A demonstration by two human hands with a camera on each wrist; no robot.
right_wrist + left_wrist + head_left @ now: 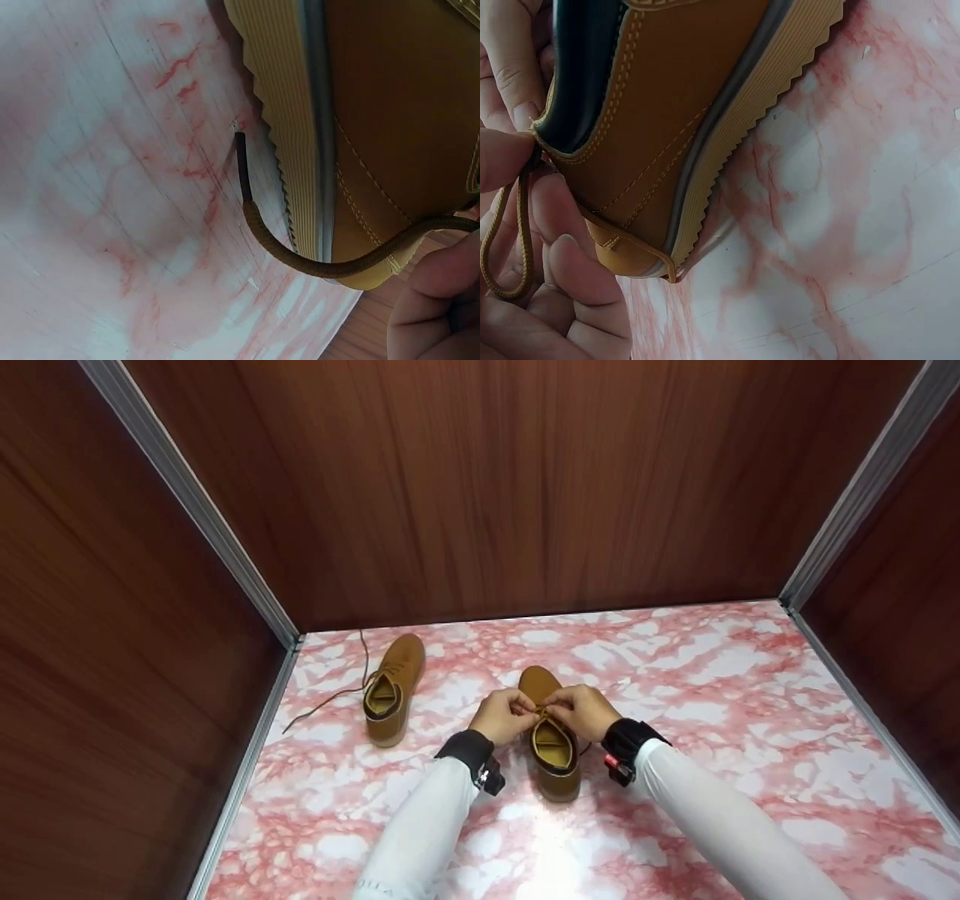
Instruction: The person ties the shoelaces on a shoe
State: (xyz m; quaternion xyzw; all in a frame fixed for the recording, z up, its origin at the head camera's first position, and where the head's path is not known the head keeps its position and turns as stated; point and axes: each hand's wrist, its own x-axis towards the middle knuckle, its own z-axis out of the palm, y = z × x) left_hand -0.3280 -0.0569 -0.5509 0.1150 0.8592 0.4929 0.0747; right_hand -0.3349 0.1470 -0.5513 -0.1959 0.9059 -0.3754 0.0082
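A tan lace-up shoe (538, 682) stands upright on the marbled surface, toe pointing away from me. Over its lacing, my left hand (504, 716) pinches the shoelace between thumb and finger. A loop of this shoelace (523, 240) hangs below those fingertips in the left wrist view. My right hand (589, 712) meets it from the other side, its fingertips also pinching the lace at the shoe's throat. In the right wrist view, a loose shoelace end (322, 268) with a dark tip curves out past the sole. The fingers partly hide the knot area.
To the left stands a matching shoe (405, 660), its loose lace (326, 705) trailing over the pink and white surface (712, 810). Brown wood-look panels (487, 495) with grey metal edging (202, 510) enclose the back and both sides.
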